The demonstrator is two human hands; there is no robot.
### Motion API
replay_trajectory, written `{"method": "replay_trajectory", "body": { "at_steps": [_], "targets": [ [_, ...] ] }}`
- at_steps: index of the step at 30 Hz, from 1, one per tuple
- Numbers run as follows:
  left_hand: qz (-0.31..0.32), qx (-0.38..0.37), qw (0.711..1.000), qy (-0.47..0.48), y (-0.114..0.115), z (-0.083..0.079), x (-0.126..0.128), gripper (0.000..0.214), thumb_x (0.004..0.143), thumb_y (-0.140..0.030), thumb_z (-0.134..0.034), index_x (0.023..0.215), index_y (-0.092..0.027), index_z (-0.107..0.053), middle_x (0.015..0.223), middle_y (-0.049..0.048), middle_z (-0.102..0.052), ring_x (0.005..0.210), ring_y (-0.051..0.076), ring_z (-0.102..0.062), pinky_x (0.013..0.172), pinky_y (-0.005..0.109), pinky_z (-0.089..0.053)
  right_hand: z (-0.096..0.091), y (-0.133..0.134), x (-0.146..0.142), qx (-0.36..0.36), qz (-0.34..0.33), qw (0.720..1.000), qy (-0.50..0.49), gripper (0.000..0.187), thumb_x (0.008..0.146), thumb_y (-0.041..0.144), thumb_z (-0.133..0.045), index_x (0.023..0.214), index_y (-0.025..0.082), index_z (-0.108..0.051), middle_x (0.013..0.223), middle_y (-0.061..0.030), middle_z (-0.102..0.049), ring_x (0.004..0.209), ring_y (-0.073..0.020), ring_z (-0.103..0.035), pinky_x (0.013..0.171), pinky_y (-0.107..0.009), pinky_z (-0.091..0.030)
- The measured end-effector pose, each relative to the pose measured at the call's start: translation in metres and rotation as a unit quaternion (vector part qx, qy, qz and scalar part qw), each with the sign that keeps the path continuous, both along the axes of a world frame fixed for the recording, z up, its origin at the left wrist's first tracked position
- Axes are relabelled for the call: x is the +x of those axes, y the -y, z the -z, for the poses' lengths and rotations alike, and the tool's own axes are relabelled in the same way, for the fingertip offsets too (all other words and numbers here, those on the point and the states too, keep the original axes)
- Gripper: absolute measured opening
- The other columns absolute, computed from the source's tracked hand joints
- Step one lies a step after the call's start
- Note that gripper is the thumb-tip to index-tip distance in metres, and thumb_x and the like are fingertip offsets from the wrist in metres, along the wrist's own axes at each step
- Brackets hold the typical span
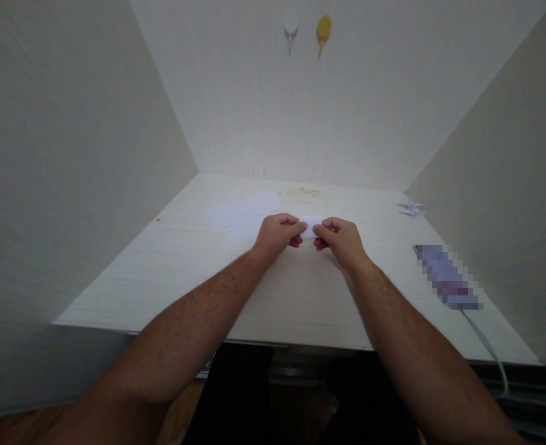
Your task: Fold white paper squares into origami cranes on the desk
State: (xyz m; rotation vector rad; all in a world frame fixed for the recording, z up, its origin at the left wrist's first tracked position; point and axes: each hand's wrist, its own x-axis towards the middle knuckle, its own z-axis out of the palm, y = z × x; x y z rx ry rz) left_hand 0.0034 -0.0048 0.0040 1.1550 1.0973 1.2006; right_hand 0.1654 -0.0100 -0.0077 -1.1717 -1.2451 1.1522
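Note:
A small white piece of paper (310, 227) is held between my two hands above the middle of the white table (295, 296). My left hand (282, 233) pinches its left end between thumb and fingers. At its right end, the thumb and curled fingers of my right hand (340, 238) grip it the same way. Whether the paper is folded is hard to make out. Several flat white sheets (245, 213) lie on the table just beyond and to the left of my left hand.
Folded white paper shapes (412, 208) sit at the far right, by the side wall. Nearer, a pixelated flat device (446, 275) trails a white cable (486, 346) over the front edge. White (290, 23) and yellow hooks (323, 28) hang on the back wall. Walls enclose three sides.

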Motion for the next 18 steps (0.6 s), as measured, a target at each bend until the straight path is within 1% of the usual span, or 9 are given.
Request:
{"method": "replay_trajectory", "body": {
  "at_steps": [4,8,11,18],
  "targets": [
    [0.000,-0.002,1.000,-0.011,-0.0003,-0.0005,0.0003,0.016,0.071,-0.023,-0.076,0.070,-0.012,-0.063,0.055,0.0012,-0.062,0.046,0.011,-0.059,0.048,0.025,-0.050,-0.0010,0.0009,-0.0001,-0.003,-0.007,1.000,-0.004,0.025,0.068,0.037,-0.075,0.068,0.019,-0.058,0.052,0.0004,-0.063,0.043,-0.0119,-0.057,0.045,-0.024,-0.047],
    [-0.011,0.008,1.000,-0.022,-0.0022,0.0003,-0.0002,0.014,0.072,-0.022,-0.074,0.071,-0.012,-0.064,0.057,0.0017,-0.063,0.049,0.011,-0.060,0.049,0.024,-0.050,-0.0049,0.0035,-0.0015,-0.018,-0.025,1.000,0.002,0.026,0.067,0.038,-0.076,0.065,0.017,-0.061,0.053,-0.0013,-0.064,0.044,-0.0111,-0.057,0.046,-0.024,-0.048],
    [-0.018,0.014,0.999,-0.023,-0.0030,0.0009,0.0002,0.014,0.073,-0.022,-0.074,0.071,-0.012,-0.064,0.058,0.0013,-0.063,0.050,0.012,-0.061,0.051,0.024,-0.051,-0.0066,0.0043,-0.0020,-0.022,-0.026,0.999,0.001,0.027,0.065,0.038,-0.077,0.063,0.017,-0.061,0.055,-0.0022,-0.065,0.044,-0.0108,-0.056,0.046,-0.024,-0.048],
    [-0.019,0.027,0.998,-0.052,-0.0002,-0.0013,0.0012,0.014,0.073,-0.025,-0.071,0.071,-0.013,-0.065,0.059,0.0016,-0.063,0.051,0.011,-0.059,0.053,0.024,-0.048,-0.0020,0.0019,-0.0009,-0.009,-0.027,1.000,-0.001,0.025,0.066,0.036,-0.076,0.063,0.017,-0.060,0.057,-0.0017,-0.065,0.045,-0.0107,-0.057,0.045,-0.024,-0.047]
  ]
}}
